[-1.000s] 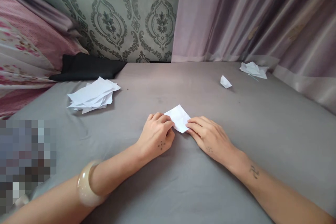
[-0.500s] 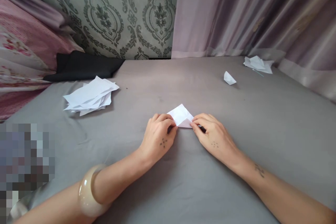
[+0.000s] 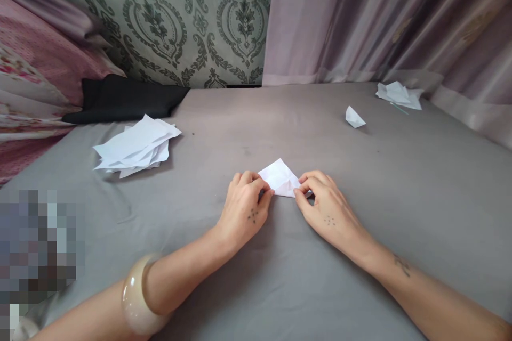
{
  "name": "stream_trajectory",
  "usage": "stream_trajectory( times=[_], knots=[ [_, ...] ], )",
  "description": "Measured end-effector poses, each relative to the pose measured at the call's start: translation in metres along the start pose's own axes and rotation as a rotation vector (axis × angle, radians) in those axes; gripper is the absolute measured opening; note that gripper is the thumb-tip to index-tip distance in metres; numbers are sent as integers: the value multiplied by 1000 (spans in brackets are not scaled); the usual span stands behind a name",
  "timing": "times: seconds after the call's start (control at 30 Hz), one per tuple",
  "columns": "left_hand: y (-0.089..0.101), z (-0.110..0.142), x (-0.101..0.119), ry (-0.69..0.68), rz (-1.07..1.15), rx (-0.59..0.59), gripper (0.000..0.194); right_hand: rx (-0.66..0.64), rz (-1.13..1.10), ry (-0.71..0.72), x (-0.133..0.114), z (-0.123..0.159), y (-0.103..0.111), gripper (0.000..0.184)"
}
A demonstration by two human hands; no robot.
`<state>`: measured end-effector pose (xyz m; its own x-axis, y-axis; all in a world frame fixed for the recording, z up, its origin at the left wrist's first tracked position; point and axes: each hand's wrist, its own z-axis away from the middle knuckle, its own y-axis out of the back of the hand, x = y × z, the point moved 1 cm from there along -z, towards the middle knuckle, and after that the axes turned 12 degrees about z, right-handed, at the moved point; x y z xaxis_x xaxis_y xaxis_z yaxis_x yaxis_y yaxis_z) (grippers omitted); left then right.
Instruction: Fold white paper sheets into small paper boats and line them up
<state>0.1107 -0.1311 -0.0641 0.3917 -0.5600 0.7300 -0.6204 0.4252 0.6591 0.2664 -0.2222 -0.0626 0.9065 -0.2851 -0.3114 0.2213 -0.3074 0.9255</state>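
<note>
A small sheet of white paper (image 3: 280,175) lies on the grey cloth between my hands, its near corner folded up so that the front edge runs straight. My left hand (image 3: 248,200) pinches the left end of that fold between thumb and fingers. At the right end, my right hand (image 3: 323,200) pinches the paper the same way, thumb nearest me. Both side corners are hidden under my fingers. A pale bangle (image 3: 138,295) circles my left forearm.
A loose stack of white paper (image 3: 136,144) lies to the left, in front of a folded black cloth (image 3: 132,98). One small folded paper piece (image 3: 354,117) stands at the right. Farther back are more papers (image 3: 400,96) beside a thin stick (image 3: 399,109). Curtains (image 3: 344,21) hang behind.
The near corner of the paper has been turned up onto the sheet, making a straight front edge. Both hands moved slightly right in view and now pinch its ends. The camera view shifted a little.
</note>
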Motion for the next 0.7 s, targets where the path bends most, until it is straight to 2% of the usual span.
stream_trajectory(
  times=[0.37,0.7],
  knots=[
    [1,-4,3,61,30,-4,12,-16,-5,-9,1,-2,-2,13],
    [-1,-6,2,43,-1,-4,14,-25,11,-21,0,-5,-3,14]
  ],
)
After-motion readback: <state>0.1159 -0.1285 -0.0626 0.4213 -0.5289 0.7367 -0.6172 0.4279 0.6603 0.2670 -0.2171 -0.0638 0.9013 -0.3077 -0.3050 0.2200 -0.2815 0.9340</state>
